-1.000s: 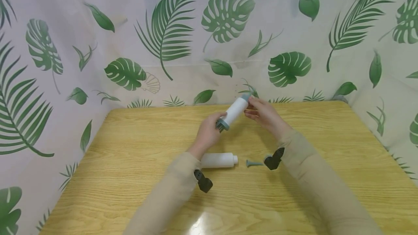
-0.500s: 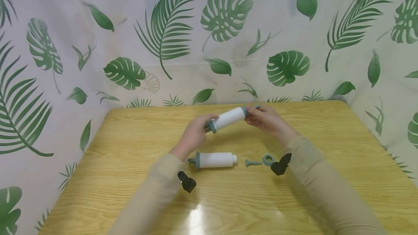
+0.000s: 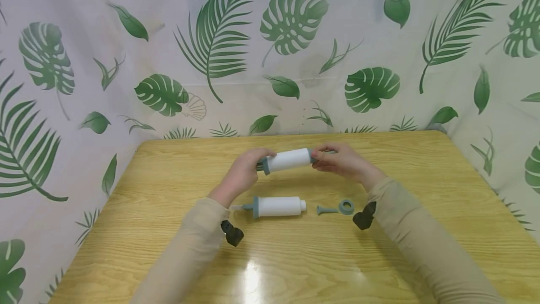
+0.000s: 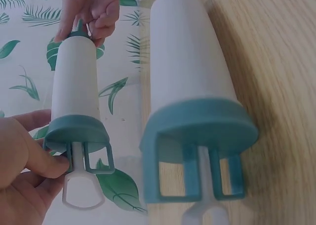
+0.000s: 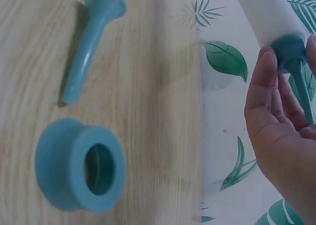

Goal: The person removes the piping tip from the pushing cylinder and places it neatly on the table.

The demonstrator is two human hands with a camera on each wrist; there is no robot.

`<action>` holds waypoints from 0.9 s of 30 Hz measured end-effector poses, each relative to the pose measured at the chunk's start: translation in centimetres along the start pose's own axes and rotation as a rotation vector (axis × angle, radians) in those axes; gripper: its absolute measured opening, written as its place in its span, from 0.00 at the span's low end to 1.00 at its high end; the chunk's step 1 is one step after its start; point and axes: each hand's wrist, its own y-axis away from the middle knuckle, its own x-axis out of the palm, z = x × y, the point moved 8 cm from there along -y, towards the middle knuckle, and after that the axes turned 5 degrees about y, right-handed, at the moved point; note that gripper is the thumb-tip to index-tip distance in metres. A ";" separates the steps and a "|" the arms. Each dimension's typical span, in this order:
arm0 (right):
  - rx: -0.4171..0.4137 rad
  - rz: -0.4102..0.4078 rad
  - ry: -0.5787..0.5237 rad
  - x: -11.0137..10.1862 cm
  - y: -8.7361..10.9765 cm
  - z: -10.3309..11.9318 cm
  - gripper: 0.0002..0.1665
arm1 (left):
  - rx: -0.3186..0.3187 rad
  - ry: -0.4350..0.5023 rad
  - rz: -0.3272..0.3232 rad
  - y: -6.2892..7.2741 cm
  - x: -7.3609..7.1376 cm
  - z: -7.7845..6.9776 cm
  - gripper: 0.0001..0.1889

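Observation:
Held level above the table is an icing syringe (image 3: pixel 290 159) with a white barrel, a teal collar and a long teal nozzle (image 5: pixel 299 87). My left hand (image 3: pixel 241 172) pinches one teal loop of its handle (image 4: pixel 74 131) between thumb and fingers; the pale plunger ring (image 4: pixel 83 206) sticks out behind. At the other end my right hand (image 3: pixel 343 163) grips the teal collar (image 5: pixel 288 51) with thumb and fingers, the nozzle running across the palm. A second icing syringe (image 3: pixel 278 206) lies on the table below, its narrow white neck bare and facing right.
A loose teal nozzle (image 5: pixel 88 52) lies right of the second syringe, with a teal ring cap (image 5: pixel 53 163) beside it. The wooden table (image 3: pixel 168 168) ends at a leaf-patterned curtain (image 3: pixel 236 102). A black wrist camera (image 3: pixel 364 216) sits on each sleeve.
The held syringe has swung from a steep tilt to nearly level and come lower. My left hand has shifted left, uncovering the second syringe's handle; the right hand has moved slightly right and down.

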 end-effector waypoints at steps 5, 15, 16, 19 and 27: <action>-0.038 0.019 0.105 0.5 0.0 -0.2 0.19 | 0.032 -0.050 -0.007 0.2 -0.3 -0.1 0.35; -0.075 -0.014 0.090 1.2 0.2 -0.4 0.18 | 0.054 -0.124 -0.035 0.2 -0.4 0.0 0.31; -0.075 -0.018 0.095 1.3 0.2 -0.4 0.18 | 0.063 -0.147 -0.030 0.1 -0.2 -0.1 0.29; -0.067 -0.033 0.112 1.3 0.3 -0.6 0.19 | 0.098 -0.234 0.000 0.1 0.4 -0.2 0.27; -0.061 -0.046 0.124 1.6 0.5 -1.0 0.23 | 0.093 -0.300 0.012 -0.5 1.6 0.4 0.35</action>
